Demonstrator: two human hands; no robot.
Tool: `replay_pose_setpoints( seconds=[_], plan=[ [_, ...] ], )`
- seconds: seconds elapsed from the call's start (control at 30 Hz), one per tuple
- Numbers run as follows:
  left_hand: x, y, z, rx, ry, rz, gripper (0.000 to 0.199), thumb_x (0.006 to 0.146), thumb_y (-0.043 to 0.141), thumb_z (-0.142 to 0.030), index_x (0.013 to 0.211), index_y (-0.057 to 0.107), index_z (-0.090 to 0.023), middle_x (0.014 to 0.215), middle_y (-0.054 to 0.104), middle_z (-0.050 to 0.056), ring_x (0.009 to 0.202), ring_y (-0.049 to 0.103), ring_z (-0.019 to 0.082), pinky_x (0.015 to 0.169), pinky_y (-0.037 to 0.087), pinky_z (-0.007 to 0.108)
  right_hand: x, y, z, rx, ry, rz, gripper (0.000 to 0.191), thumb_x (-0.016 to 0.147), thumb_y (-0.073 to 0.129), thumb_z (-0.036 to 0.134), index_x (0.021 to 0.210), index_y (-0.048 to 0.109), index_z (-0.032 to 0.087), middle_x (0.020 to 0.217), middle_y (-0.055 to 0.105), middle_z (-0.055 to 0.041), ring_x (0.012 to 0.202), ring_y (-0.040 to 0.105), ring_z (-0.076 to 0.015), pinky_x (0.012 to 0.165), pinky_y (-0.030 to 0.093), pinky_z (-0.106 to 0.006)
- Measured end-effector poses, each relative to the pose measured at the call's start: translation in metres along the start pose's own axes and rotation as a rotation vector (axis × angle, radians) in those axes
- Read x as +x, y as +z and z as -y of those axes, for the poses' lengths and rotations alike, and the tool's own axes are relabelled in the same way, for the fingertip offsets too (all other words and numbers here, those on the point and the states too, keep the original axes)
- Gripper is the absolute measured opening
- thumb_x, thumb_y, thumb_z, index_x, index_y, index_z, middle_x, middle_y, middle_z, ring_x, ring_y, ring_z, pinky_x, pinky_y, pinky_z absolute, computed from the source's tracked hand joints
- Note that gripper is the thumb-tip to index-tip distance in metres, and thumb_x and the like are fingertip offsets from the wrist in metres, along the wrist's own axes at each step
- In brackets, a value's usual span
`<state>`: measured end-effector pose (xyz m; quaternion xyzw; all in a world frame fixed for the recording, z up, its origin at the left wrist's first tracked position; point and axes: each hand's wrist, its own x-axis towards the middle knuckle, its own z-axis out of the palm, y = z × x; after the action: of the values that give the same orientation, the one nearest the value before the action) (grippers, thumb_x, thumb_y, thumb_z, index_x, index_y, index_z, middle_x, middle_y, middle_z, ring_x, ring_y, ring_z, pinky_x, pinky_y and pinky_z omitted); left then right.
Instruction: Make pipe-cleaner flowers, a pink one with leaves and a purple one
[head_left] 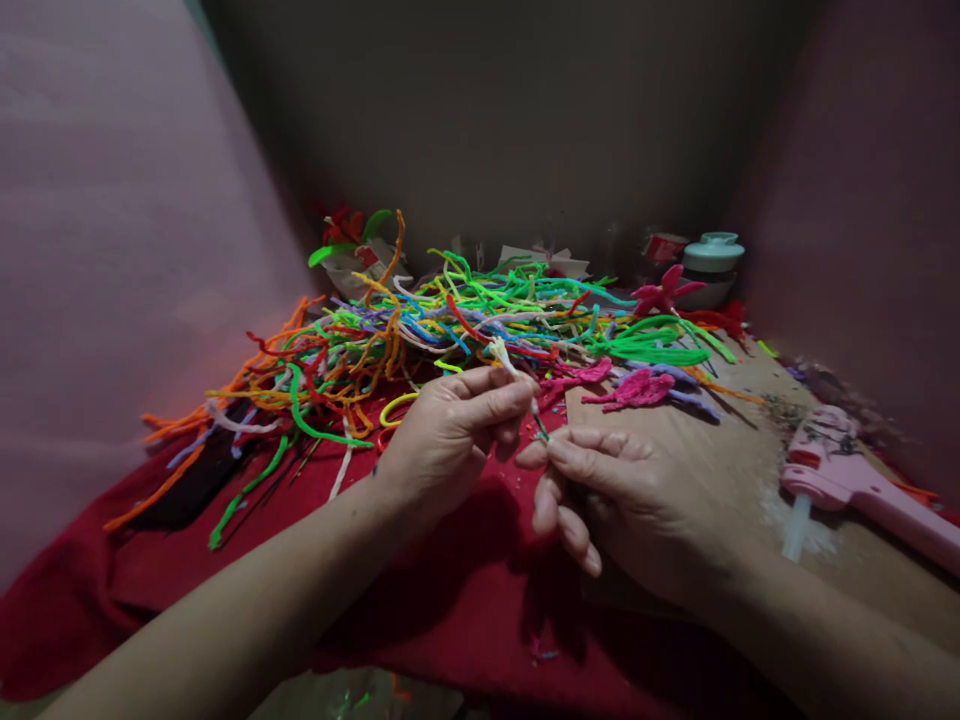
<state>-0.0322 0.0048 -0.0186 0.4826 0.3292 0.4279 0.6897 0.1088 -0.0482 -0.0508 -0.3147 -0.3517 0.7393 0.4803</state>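
Observation:
A thin stem with a white fuzzy tip (501, 354) is held between both hands near the middle of the view. My left hand (457, 425) pinches it just below the white tip. Lower down, my right hand (600, 480) pinches the dark green end of the stem between thumb and index finger, its other fingers loosely curled. Behind the hands lies a big tangled heap of colourful pipe cleaners (450, 310). Pink fuzzy petal shapes (637, 388) and looped green ones (652, 342) rest right of the heap.
A pink glue gun (847, 475) lies on a brown board (750, 450) at the right. Red cloth (420, 600) covers the table. Farther back stand a teal-lidded jar (712, 255), a dark pink flower (664, 292) and a pot with red flowers (352, 265).

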Motion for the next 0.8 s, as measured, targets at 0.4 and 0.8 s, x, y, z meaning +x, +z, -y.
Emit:
replay_pose_setpoints(
  seconds=[0.4, 0.8],
  plan=[
    [0.003, -0.003, 0.007, 0.013, 0.07, 0.039, 0.009, 0.082, 0.062, -0.02, 0.078, 0.056, -0.014, 0.071, 0.068, 0.003, 0.061, 0.064, 0.012, 0.061, 0.052, 0.022, 0.008, -0.002, -0.008, -0.056, 0.071, -0.083, 0.023, 0.08, 0.061, 0.036, 0.084, 0.063, 0.013, 0.044, 0.06, -0.0002, 0.028, 0.028, -0.0014, 0.031, 0.017, -0.014],
    [0.004, -0.005, 0.012, 0.207, 0.154, 0.061, 0.011, 0.081, 0.061, -0.023, 0.075, 0.059, -0.014, 0.068, 0.066, 0.003, 0.061, 0.061, 0.013, 0.059, 0.051, 0.024, 0.011, -0.001, -0.014, -0.098, 0.137, -0.182, 0.02, 0.078, 0.06, 0.033, 0.081, 0.059, 0.014, 0.043, 0.06, 0.0007, 0.023, 0.025, -0.0018, 0.028, 0.016, -0.015]
  ],
)
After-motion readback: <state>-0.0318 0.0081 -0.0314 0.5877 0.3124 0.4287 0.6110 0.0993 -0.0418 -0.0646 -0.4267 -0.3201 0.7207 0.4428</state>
